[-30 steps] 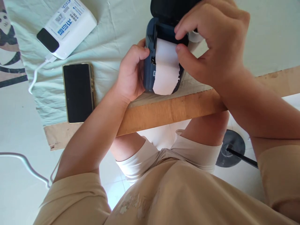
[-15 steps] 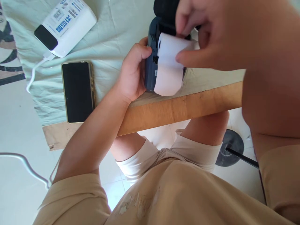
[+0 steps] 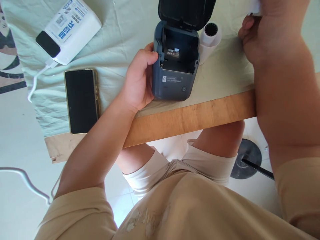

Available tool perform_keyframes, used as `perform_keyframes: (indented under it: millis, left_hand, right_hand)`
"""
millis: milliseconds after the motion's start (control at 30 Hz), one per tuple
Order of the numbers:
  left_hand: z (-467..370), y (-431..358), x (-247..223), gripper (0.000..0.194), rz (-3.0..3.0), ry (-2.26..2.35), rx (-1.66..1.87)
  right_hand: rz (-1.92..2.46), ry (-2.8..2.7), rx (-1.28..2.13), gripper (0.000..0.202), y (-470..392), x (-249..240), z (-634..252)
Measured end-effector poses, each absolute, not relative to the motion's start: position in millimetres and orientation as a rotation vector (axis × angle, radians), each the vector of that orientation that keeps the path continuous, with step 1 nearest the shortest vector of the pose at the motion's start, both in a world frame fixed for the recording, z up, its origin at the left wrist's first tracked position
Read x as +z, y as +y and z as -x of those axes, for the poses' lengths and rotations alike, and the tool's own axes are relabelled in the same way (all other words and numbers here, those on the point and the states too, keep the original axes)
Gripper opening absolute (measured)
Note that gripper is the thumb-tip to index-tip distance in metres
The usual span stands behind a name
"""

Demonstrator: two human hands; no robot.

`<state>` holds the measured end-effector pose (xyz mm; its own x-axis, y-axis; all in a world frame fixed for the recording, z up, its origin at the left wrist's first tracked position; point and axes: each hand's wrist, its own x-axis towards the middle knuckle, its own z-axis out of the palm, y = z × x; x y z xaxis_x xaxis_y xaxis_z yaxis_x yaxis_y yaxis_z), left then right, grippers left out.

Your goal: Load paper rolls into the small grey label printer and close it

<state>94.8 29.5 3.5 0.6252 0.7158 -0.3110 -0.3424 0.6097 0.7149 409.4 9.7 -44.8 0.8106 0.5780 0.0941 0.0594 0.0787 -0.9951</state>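
Observation:
My left hand (image 3: 141, 76) grips the left side of a dark blue portable label printer (image 3: 175, 85), its thumb on the upper edge. The printer's black lid (image 3: 186, 13) is swung up, and its paper bay is bare, with a small printed sticker inside. Just right of the printer stands a white paper roll (image 3: 206, 50) with a dark core. At the upper right, my right hand (image 3: 270, 36) is closed round another white paper roll (image 3: 254, 7), of which only a small part shows past the fingers.
A white power bank (image 3: 82, 33) with a plugged-in cable (image 3: 35, 78) lies at the upper left. Below it rests a smartphone (image 3: 81, 100) beside my left forearm. Pale green cloth (image 3: 120, 20) covers the table, whose wooden edge (image 3: 190, 116) runs above my lap.
My right hand has lifted the paper roll out of the printer and carried it to the upper right. The printer's bay and the standing roll now show. My left hand keeps its hold.

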Motion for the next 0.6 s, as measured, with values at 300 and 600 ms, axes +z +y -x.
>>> perform_keyframes:
  millis: [300, 600]
  left_hand:
    - [-98.5, 25.7, 11.5, 0.007, -0.596, 0.643, 0.694]
    - [-96.5, 27.5, 9.1, 0.011, -0.623, 0.635, 0.657]
  right_hand:
    - [1.416, -1.164, 0.125, 0.031, 5.7, -60.9, -410.5]
    - [1.581, -1.402, 0.245, 0.061, -5.0, -54.8, -400.2]
